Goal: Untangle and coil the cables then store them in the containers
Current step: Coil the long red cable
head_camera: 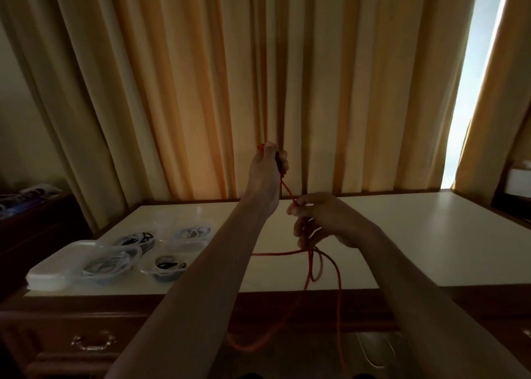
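Note:
My left hand (265, 171) is raised above the white tabletop (402, 235) and grips one end of a red cable (311, 266), with a dark plug partly hidden in its fingers. A short taut stretch of the cable runs down to my right hand (319, 220), which pinches it between thumb and fingers. Below the right hand the cable hangs in loose loops over the table's front edge and down in front of the drawers. At the left of the table stand several clear plastic containers (112, 260), each holding a coiled cable, white or black.
A stack of white lids (57, 269) lies left of the containers. Orange curtains (201, 91) hang behind the table, with a bright gap at the right. A wooden drawer front with a metal handle (93, 342) is below. A dark side cabinet (34, 223) stands at the left.

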`<control>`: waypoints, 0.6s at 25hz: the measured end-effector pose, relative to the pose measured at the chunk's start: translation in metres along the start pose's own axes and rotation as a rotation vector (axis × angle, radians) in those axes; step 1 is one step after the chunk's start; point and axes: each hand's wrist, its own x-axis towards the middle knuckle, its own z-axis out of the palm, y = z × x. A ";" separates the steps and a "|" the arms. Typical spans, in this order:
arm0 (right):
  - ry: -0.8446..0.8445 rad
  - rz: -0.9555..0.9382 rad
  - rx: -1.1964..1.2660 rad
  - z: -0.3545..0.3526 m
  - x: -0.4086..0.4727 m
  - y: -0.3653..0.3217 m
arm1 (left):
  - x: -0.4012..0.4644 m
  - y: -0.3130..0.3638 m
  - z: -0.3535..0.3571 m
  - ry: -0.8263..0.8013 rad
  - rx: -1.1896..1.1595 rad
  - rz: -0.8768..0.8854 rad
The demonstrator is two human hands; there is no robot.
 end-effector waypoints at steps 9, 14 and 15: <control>0.154 -0.141 -0.562 0.003 -0.008 -0.036 | -0.010 -0.016 0.008 -0.101 0.859 0.348; 0.186 -0.185 -0.617 -0.003 -0.001 -0.019 | -0.011 -0.014 -0.008 -0.248 1.472 0.330; 0.154 -0.167 -0.625 -0.003 0.001 -0.013 | -0.011 -0.015 -0.011 -0.315 1.614 0.313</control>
